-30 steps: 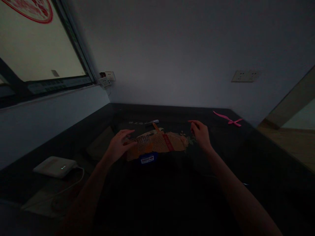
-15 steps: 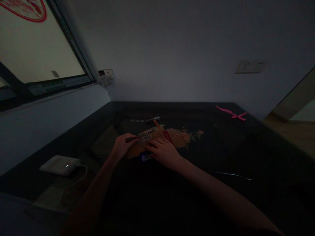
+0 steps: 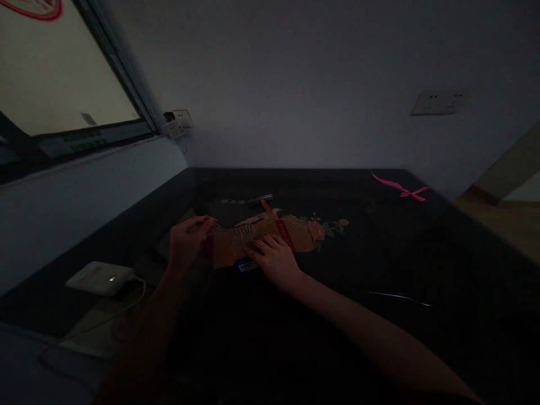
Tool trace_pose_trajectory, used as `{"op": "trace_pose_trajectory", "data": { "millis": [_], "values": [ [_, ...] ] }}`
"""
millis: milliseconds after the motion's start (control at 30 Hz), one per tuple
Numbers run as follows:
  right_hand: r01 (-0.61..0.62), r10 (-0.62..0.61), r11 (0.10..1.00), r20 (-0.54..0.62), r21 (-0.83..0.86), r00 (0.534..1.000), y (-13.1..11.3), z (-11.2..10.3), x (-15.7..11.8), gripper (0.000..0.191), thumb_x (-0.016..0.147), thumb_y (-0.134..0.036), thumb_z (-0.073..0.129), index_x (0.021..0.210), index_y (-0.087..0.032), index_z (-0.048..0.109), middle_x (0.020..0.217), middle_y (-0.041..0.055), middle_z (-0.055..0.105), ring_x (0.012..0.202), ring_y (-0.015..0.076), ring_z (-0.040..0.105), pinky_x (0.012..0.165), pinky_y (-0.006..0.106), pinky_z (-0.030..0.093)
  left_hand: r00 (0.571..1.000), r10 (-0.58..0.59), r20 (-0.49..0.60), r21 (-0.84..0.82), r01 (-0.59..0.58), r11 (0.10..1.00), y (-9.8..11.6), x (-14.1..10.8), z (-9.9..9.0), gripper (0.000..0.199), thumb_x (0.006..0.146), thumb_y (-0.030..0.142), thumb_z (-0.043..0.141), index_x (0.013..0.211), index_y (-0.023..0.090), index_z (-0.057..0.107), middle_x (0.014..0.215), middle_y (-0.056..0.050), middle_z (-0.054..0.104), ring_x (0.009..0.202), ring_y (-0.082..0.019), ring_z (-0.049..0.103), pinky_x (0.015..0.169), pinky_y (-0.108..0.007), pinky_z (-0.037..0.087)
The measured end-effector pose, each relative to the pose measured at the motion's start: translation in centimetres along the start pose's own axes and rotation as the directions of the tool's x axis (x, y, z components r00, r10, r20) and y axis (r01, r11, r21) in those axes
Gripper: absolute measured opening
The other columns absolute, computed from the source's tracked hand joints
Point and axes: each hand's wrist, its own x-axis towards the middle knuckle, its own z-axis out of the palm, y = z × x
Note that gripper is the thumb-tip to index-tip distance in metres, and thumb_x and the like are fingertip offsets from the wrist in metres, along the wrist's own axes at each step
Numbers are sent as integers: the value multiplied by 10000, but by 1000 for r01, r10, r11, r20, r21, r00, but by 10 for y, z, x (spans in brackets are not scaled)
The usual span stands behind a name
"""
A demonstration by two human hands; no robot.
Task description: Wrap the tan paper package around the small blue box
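Leftward goes the left hand (image 3: pixel 185 242), off the brown patterned piece's (image 3: pixel 261 229) left end, fingertips drawn together; can't tell whether they grip anything. Right hand (image 3: pixel 278 261) stays laid over the piece on the bench (image 3: pixel 337 194), fingers loose, not clenched. Blue item (image 3: pixel 247 265) at its near edge: label unreadable. Pale characters (image 3: pixel 232 201) beyond; only 上 reads.
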Motion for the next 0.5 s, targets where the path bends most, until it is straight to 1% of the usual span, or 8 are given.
{"op": "trace_pose_trajectory", "data": {
  "millis": [67,100,133,200,267,367,433,500],
  "values": [
    [0,0,1000,-2,-2,1000,0,-1,0,311,938,-163,493,1214,-202,630,1163,79,667,1022,238,540,904,386,412,996,-58,-73,-80,52,995,-5,5,-18,359,714,470,615,851,149,699,809,-52,720,726,-192,669,726,-312,557],
    [1,-1,1000,-3,-2,1000,0,-1,0,310,937,-163,494,1212,-202,632,1164,78,668,1019,239,541,901,385,412,992,-83,-91,-99,74,992,-11,7,-28,370,704,469,624,866,143,693,837,-60,721,722,-189,668,720,-308,557],
    [2,-2,1000,-5,-2,1000,0,-1,0,309,935,-161,497,1208,-202,635,1163,78,670,1017,240,543,899,386,413,992,-104,-76,-79,98,992,-19,8,-37,373,686,466,633,862,142,690,856,-65,724,720,-190,667,709,-303,555],
    [5,-5,1000,-11,1,1000,0,0,-1,309,929,-156,505,1206,-198,637,1160,79,672,1017,244,543,893,387,415,989,-133,58,80,128,988,-39,7,-54,364,651,482,634,806,159,699,811,-62,731,703,-205,665,665,-295,547],
    [7,-7,1000,-18,4,1000,0,1,-1,310,925,-156,513,1207,-191,636,1155,80,674,1016,249,543,890,393,417,958,-163,235,271,97,958,-61,0,-65,361,629,515,619,738,184,711,743,-52,733,704,-230,668,644,-294,534],
    [5,-5,1000,-26,4,1000,0,4,-1,317,916,-151,526,1212,-187,634,1154,87,674,1017,252,541,896,403,413,887,-264,378,467,64,882,-87,-17,-68,361,628,507,591,741,194,730,781,-56,750,748,-255,682,673,-299,523],
    [0,0,1000,-28,1,1000,0,5,-2,324,912,-145,531,1217,-188,633,1156,92,673,1018,247,542,903,400,409,852,-324,412,531,64,845,-95,-29,-65,378,650,493,575,786,181,740,843,-71,754,785,-265,689,707,-307,517],
    [-2,1,1000,-28,-4,1000,0,5,-2,328,913,-145,530,1222,-190,631,1152,91,675,1016,243,544,905,394,407,844,-348,408,556,72,828,-96,-37,-59,384,683,476,557,822,170,742,897,-85,751,818,-270,688,740,-316,511]
  ]
}}
